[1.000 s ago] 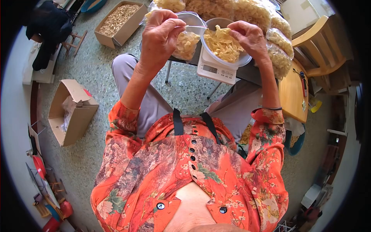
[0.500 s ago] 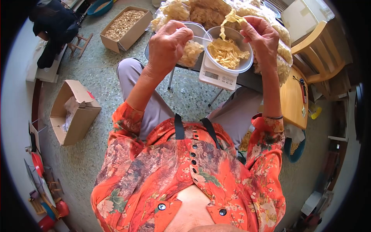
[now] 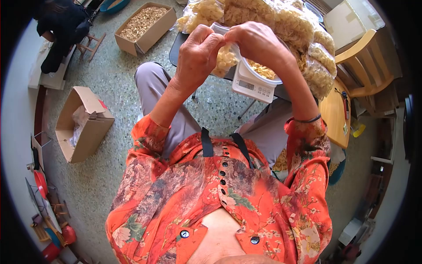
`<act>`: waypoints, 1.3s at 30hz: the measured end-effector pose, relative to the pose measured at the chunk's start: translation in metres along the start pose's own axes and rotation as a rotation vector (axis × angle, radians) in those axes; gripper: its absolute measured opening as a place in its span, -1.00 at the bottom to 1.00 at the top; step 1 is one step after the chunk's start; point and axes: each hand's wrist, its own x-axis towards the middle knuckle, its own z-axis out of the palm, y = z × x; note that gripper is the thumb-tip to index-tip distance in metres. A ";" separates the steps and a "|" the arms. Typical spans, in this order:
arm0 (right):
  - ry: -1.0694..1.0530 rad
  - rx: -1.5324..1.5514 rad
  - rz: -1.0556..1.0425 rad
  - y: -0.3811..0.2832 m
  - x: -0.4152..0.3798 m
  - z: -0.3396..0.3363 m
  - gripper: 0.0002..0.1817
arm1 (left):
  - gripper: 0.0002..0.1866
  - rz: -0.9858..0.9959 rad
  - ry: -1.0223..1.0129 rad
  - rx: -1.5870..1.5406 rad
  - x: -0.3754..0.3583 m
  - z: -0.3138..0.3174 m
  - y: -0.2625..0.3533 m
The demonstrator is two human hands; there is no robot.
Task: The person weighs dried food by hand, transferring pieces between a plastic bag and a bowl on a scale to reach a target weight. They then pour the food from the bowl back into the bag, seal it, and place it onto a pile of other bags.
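speckled grey-green terrazzo floor [image 3: 118,88] is spreading beneath a seated person wearing an orange-red floral shirt [image 3: 189,185] and pale grey trousers [image 3: 151,83]. under both hands, a low dark-topped table [image 3: 177,49] is standing. the left hand [image 3: 198,55] is holding the mouth of a clear plastic bag [image 3: 226,59] in a narrow pinch; the bag, partly filled with pale yellow dried pieces, is hanging just to the right of that hand. the right hand [image 3: 252,39] is arching over from the other side, its fingers drawn together at the bag's mouth, close beside the left fingertips; whether it is gripping anything cannot be told. below the right wrist, a round, whitish plastic bowl [image 3: 273,81] containing yellow dried strips [image 3: 261,69] is sitting on a white digital scale [image 3: 252,88], the forearm partly hiding it. beyond both hands, bulging clear bags of pale pieces [image 3: 292,24] are lying heaped. well to the left of the left hand, a brown cardboard box [image 3: 156,36] is holding brownish flakes [image 3: 143,22], and farther off another person in dark clothes [image 3: 61,26] is sitting.
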 end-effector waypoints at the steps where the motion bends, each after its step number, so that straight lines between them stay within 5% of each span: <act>1: -0.082 -0.033 -0.007 0.001 0.004 -0.003 -0.78 | -0.87 -0.007 -0.003 -0.004 -0.002 0.000 -0.001; 5: -0.412 -0.058 0.085 -0.001 0.027 0.006 -0.82 | -0.87 -0.005 0.048 -0.028 -0.002 -0.001 -0.003; 9: -0.394 0.023 0.060 0.006 0.030 0.010 -0.86 | -0.87 0.025 0.065 0.002 -0.001 -0.003 -0.006; 10: -0.472 0.277 0.203 0.004 0.029 -0.004 -0.78 | -0.87 0.021 0.074 0.007 -0.002 -0.004 -0.006; 15: 0.020 0.862 0.261 0.019 -0.012 -0.048 -0.85 | -0.86 0.015 0.099 0.008 0.004 -0.009 -0.004; 20: 0.012 0.219 0.356 0.077 -0.060 -0.012 -0.75 | -0.86 -0.048 0.115 0.005 0.005 -0.006 0.000; 24: -0.027 0.069 0.386 0.084 -0.084 0.011 -0.61 | -0.86 -0.038 0.104 0.066 -0.001 0.000 0.000; 35: -0.019 0.134 0.482 0.083 -0.090 0.025 -0.81 | -0.83 -0.064 0.198 0.017 0.001 0.003 -0.003; 39: 0.158 0.274 0.466 0.078 -0.097 0.011 -0.87 | -0.83 -0.082 0.132 0.033 -0.008 0.006 -0.002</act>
